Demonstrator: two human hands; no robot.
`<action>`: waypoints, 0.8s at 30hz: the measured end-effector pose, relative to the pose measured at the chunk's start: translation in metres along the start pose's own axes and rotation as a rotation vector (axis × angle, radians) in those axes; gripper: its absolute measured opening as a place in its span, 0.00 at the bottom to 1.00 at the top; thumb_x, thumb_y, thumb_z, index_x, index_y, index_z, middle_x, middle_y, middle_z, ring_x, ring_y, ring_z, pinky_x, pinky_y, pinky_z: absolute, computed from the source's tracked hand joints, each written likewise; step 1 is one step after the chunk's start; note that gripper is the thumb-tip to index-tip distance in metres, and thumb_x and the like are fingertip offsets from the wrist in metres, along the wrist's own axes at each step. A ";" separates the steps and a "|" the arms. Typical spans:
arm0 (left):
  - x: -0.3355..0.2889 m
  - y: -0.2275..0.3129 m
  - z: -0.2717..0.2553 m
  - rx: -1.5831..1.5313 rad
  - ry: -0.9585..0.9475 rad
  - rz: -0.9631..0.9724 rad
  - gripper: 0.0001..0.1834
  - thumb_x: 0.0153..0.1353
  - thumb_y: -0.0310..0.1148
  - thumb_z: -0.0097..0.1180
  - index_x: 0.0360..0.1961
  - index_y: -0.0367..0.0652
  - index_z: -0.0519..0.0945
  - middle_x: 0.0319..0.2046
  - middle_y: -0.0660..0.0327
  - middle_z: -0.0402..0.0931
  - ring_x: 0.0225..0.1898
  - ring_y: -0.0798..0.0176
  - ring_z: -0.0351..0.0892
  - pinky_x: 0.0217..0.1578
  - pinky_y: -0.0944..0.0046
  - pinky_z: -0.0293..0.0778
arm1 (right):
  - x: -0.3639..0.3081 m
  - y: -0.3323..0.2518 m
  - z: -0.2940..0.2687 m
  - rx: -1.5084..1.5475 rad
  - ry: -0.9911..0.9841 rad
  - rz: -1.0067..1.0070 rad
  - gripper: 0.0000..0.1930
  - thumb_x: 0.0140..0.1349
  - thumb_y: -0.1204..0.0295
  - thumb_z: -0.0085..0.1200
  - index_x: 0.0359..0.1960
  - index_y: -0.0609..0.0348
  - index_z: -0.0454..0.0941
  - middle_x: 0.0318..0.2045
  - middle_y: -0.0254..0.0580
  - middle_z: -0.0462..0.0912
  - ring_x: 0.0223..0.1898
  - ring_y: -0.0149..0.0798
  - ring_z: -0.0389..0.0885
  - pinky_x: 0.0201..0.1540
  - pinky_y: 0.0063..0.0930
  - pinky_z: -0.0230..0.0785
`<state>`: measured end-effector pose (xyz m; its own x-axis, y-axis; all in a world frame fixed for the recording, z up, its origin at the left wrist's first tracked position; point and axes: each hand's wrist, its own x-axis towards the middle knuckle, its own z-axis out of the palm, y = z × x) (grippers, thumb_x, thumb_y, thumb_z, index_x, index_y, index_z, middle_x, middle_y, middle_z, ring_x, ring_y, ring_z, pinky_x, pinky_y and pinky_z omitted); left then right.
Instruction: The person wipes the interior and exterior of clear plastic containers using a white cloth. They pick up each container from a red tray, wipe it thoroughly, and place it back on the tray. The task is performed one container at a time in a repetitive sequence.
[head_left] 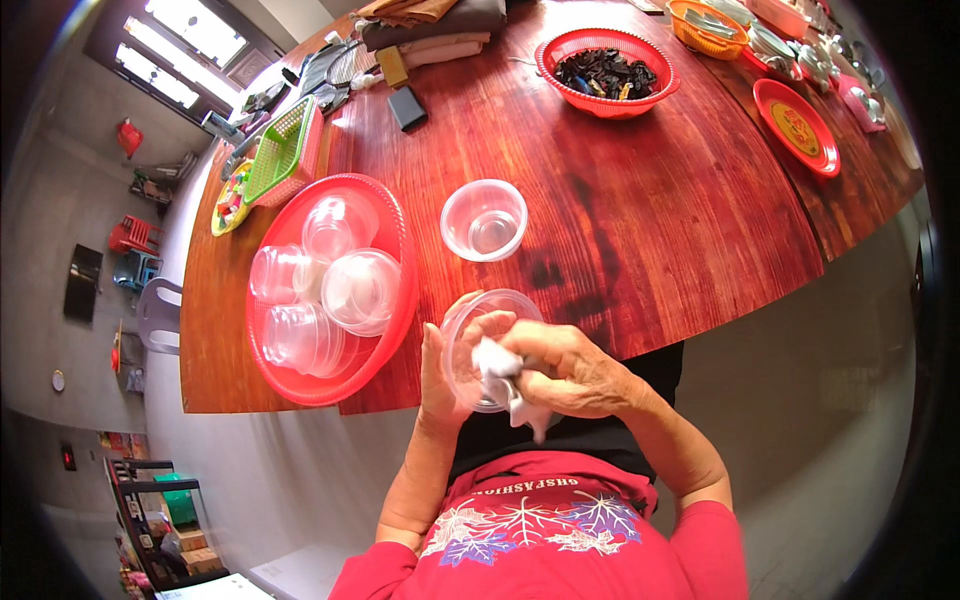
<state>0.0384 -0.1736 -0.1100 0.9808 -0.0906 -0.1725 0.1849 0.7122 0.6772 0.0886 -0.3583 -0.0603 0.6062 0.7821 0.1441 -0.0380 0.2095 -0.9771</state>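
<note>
My left hand (445, 375) holds a clear plastic bowl (470, 320) tilted on its side at the near edge of the table. My right hand (570, 370) is closed on a white cloth (500, 375) and presses it inside that bowl. A second clear plastic bowl (484, 219) stands upright on the wood just beyond my hands. To the left, a round red tray (390, 215) carries several clear plastic bowls (320, 290), some upside down.
The dark red wooden table (650, 210) holds a red basket of dark pieces (607, 72), a green basket (283, 150), an orange basket (708, 28), a red plate (797, 125), folded cloths (430, 35) and a small black object (407, 107).
</note>
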 end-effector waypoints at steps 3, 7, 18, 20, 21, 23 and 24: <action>0.002 -0.006 0.002 -0.049 0.054 -0.103 0.47 0.62 0.70 0.35 0.58 0.31 0.66 0.53 0.49 0.73 0.53 0.51 0.74 0.55 0.54 0.71 | 0.014 0.011 0.022 -0.378 0.180 -0.262 0.13 0.56 0.78 0.56 0.43 0.66 0.73 0.39 0.49 0.74 0.43 0.45 0.77 0.46 0.34 0.70; 0.001 0.000 0.023 -0.008 0.051 -0.038 0.50 0.61 0.72 0.30 0.58 0.29 0.66 0.49 0.48 0.74 0.51 0.51 0.75 0.51 0.54 0.72 | 0.019 0.029 0.057 -0.669 0.395 -0.421 0.19 0.52 0.73 0.62 0.43 0.70 0.73 0.40 0.53 0.75 0.39 0.54 0.76 0.44 0.42 0.70; -0.003 0.000 0.017 -0.033 -0.066 -0.078 0.41 0.64 0.64 0.42 0.65 0.42 0.57 0.53 0.45 0.69 0.53 0.47 0.74 0.54 0.49 0.71 | -0.006 0.011 0.002 -0.757 -0.203 -0.347 0.09 0.56 0.71 0.56 0.36 0.60 0.75 0.37 0.47 0.74 0.42 0.54 0.73 0.46 0.44 0.68; -0.004 -0.002 0.018 -0.017 -0.090 -0.095 0.41 0.64 0.64 0.42 0.65 0.42 0.58 0.54 0.45 0.69 0.53 0.48 0.74 0.54 0.50 0.71 | -0.008 0.001 -0.008 -0.809 -0.338 -0.186 0.10 0.56 0.72 0.54 0.38 0.62 0.75 0.38 0.50 0.74 0.41 0.54 0.75 0.43 0.44 0.72; -0.004 -0.003 0.018 -0.014 -0.075 -0.094 0.41 0.64 0.63 0.42 0.65 0.42 0.57 0.54 0.45 0.69 0.53 0.49 0.74 0.54 0.50 0.71 | -0.008 -0.003 -0.009 -0.850 -0.390 -0.083 0.11 0.56 0.72 0.54 0.39 0.64 0.75 0.38 0.51 0.74 0.40 0.54 0.76 0.41 0.42 0.73; -0.004 -0.004 0.013 -0.077 -0.022 -0.129 0.41 0.64 0.63 0.42 0.66 0.42 0.57 0.56 0.47 0.69 0.53 0.50 0.74 0.53 0.53 0.73 | -0.007 0.001 0.000 -1.039 -0.067 -0.213 0.11 0.54 0.73 0.53 0.38 0.67 0.75 0.36 0.53 0.75 0.39 0.52 0.78 0.40 0.38 0.75; -0.004 -0.001 0.015 -0.065 0.000 -0.097 0.40 0.65 0.63 0.41 0.66 0.42 0.57 0.56 0.49 0.69 0.54 0.52 0.73 0.53 0.54 0.73 | -0.001 0.003 0.009 -1.096 0.146 -0.225 0.12 0.52 0.73 0.52 0.37 0.69 0.75 0.34 0.53 0.75 0.39 0.50 0.78 0.40 0.35 0.75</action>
<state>0.0348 -0.1842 -0.0996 0.9586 -0.1614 -0.2348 0.2745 0.7435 0.6098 0.0805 -0.3533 -0.0623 0.6012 0.7002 0.3850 0.7580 -0.3474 -0.5520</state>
